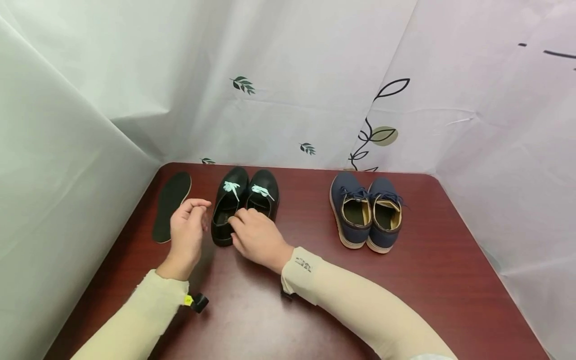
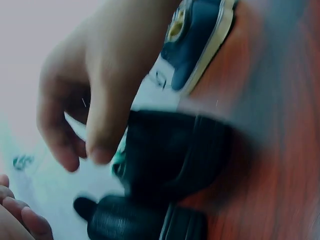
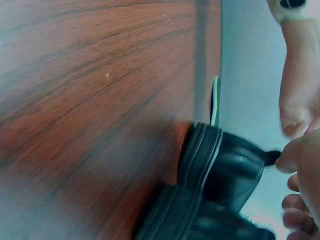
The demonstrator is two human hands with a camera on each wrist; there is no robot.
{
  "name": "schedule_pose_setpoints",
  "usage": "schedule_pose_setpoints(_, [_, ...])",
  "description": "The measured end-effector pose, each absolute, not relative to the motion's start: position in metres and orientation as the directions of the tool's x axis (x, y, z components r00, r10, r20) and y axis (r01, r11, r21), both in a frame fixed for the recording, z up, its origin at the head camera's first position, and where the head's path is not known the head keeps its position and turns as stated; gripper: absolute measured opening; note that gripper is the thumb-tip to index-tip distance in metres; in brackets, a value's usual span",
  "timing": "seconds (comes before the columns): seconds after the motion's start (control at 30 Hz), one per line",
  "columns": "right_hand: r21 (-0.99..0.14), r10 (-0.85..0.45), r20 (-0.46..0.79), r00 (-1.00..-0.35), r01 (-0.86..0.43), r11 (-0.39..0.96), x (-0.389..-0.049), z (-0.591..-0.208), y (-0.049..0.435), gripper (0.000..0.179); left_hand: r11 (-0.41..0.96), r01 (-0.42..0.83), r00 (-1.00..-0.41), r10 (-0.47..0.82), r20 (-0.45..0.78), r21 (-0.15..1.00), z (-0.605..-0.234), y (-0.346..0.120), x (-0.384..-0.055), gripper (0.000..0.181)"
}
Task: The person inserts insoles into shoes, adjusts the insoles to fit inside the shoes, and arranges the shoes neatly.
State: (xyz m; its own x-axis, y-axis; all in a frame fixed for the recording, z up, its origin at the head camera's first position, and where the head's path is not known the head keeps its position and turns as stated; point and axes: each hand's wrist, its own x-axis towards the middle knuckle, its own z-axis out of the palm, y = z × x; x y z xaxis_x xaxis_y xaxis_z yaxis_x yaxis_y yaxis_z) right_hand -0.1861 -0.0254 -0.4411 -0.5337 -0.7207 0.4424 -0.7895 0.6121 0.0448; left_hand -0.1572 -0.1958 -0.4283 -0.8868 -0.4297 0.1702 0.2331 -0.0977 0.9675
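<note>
Two black shoes with pale mint laces stand side by side, the left shoe (image 1: 237, 176) and the right shoe (image 1: 265, 180), toes toward the back. My right hand (image 1: 261, 239) hovers above their heel ends, fingers loosely bent, hiding part of the right shoe. In the left wrist view nothing shows between its thumb and fingers. Just left of the left shoe, my left hand (image 1: 185, 240) is raised with fingers bent and no object visible in it. A dark insole (image 1: 171, 205) with a light edge lies flat on the table, partly behind that hand.
A pair of navy shoes (image 1: 353, 235) with tan soles and blue laces stands at the right on the reddish-brown table (image 1: 405, 295). White curtains (image 1: 288, 60) with leaf prints hang around its back and sides. A black strap (image 1: 198, 302) sticks out from my left sleeve.
</note>
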Motion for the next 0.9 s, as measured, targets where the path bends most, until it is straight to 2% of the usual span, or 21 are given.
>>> schedule_pose_setpoints(0.1, [0.015,-0.759,0.349,-0.549,-0.807,0.591,-0.179,-0.439,-0.037,0.041,-0.100,0.149,-0.888,-0.451,0.089,0.984,-0.430,-0.210,-0.161,0.022])
schedule_pose_setpoints(0.23, [-0.134,-0.749,0.226,-0.623,-0.782,0.609,-0.174,-0.443,-0.051,0.054,-0.105,-0.003,-0.907,-0.419,-0.047,0.994,-0.436,-0.224,-0.164,0.020])
schedule_pose_setpoints(0.4, [-0.173,-0.727,0.209,-0.654,-0.756,0.631,-0.178,-0.456,-0.061,0.062,-0.107,-0.099,-0.914,-0.383,-0.133,0.989,-0.443,-0.232,-0.166,0.020])
schedule_pose_setpoints(0.6, [-0.143,-0.692,0.144,-0.707,-0.707,0.693,-0.188,-0.451,-0.074,0.032,-0.028,-0.172,-0.935,-0.311,-0.172,0.985,-0.446,-0.238,-0.169,0.020])
schedule_pose_setpoints(0.7, [-0.110,-0.677,0.088,-0.730,-0.683,0.722,-0.190,-0.446,-0.079,0.024,0.003,-0.215,-0.941,-0.270,-0.206,0.977,-0.448,-0.241,-0.172,0.018])
schedule_pose_setpoints(0.77, [-0.095,-0.673,0.064,-0.736,-0.676,0.730,-0.189,-0.446,-0.080,0.021,0.014,-0.248,-0.941,-0.240,-0.237,0.969,-0.451,-0.241,-0.175,0.025])
schedule_pose_setpoints(0.9, [-0.086,-0.692,0.072,-0.718,-0.696,0.713,-0.184,-0.449,-0.077,0.016,0.007,-0.312,-0.934,-0.184,-0.306,0.950,-0.456,-0.240,-0.183,0.051])
